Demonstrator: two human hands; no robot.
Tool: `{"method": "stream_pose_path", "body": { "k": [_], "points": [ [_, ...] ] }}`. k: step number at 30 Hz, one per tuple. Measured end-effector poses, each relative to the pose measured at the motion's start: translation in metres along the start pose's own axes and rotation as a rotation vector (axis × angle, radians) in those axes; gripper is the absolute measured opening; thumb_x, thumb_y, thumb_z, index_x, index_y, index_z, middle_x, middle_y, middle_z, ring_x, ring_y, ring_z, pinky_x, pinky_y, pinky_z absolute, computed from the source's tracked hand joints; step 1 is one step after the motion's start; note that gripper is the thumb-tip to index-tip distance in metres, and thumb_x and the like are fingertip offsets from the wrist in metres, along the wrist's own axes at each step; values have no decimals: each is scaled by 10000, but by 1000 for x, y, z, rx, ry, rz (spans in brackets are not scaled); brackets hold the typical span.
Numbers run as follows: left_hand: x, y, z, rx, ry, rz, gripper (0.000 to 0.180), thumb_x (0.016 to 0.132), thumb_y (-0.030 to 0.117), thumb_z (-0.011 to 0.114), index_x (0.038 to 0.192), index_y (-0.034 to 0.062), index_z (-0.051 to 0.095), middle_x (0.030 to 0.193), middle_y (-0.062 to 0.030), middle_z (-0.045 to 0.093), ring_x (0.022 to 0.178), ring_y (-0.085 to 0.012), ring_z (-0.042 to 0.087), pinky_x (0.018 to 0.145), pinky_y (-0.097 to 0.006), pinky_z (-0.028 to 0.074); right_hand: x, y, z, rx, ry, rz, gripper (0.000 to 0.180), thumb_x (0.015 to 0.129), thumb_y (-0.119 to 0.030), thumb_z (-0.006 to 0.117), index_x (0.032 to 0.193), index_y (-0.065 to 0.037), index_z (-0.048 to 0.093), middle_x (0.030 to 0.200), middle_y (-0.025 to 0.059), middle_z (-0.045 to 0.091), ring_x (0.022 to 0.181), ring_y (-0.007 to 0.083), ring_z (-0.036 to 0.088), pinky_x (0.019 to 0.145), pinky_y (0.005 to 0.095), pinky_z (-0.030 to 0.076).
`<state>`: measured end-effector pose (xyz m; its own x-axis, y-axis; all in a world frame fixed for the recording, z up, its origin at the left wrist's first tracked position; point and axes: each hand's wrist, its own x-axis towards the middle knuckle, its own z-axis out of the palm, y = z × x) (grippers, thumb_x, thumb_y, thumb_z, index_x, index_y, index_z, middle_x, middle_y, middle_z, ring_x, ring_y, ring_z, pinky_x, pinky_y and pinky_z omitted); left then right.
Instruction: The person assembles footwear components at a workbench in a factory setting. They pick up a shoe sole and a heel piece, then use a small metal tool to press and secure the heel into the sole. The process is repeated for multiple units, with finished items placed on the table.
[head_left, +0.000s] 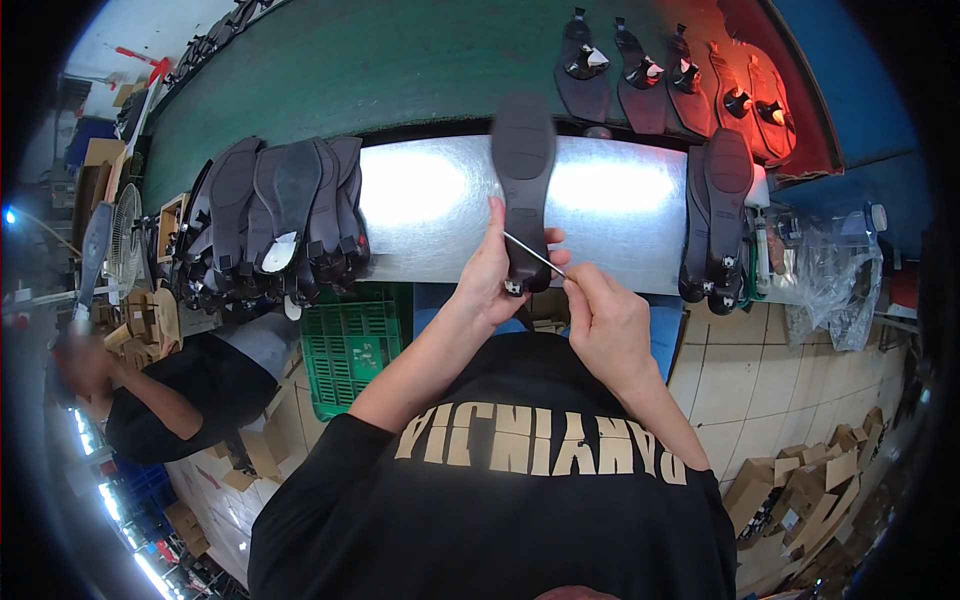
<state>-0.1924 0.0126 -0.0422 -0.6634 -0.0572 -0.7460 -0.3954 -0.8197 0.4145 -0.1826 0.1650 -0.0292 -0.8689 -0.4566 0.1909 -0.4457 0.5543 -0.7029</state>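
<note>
A dark brown sandal (524,165) is upright in the middle, sole toward me and toe end pointing away. My left hand (484,272) is closed round its heel end, thumb along the left edge and fingertips showing at the right. In my right hand (612,318) is a thin metal rod (533,253), pinched between thumb and fingers. The rod slants across the sole near the heel; whether its tip touches cannot be told. Beneath the sandal lies a shiny metal plate (620,215).
Piled sandals (235,200) lie left, and more sandals (728,170) stand right. Several sandals rest on the green belt (430,70), some under red light. A green crate (350,350) sits below the bench. A plastic bag (835,290) hangs right; another person (200,390) is left.
</note>
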Motion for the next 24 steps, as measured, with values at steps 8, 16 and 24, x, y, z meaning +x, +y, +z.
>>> {"method": "stream_pose_path", "body": {
  "k": [8, 16, 24],
  "points": [
    [13, 0, -16, -181, -300, 31, 704, 853, 768, 283, 761, 101, 491, 557, -52, 504, 498, -210, 519, 570, -382, 463, -7, -9, 14, 71, -64, 13, 91, 872, -70, 576, 838, -25, 504, 722, 164, 585, 634, 370, 598, 545, 442, 473],
    [13, 1, -16, -102, -288, 35, 709, 839, 774, 311, 671, 114, 508, 507, -19, 438, 437, -182, 443, 556, -377, 452, -9, -12, 11, 239, -172, -7, 114, 879, -58, 560, 819, -8, 478, 709, 173, 561, 632, 382, 582, 538, 450, 446],
    [28, 1, -15, -106, -189, 38, 704, 851, 768, 293, 715, 103, 480, 546, -43, 465, 478, -199, 455, 576, -381, 453, -22, -20, 21, 231, -232, -179, 103, 829, -86, 609, 805, -56, 514, 694, 133, 543, 643, 336, 596, 559, 428, 468]
  ]
}}
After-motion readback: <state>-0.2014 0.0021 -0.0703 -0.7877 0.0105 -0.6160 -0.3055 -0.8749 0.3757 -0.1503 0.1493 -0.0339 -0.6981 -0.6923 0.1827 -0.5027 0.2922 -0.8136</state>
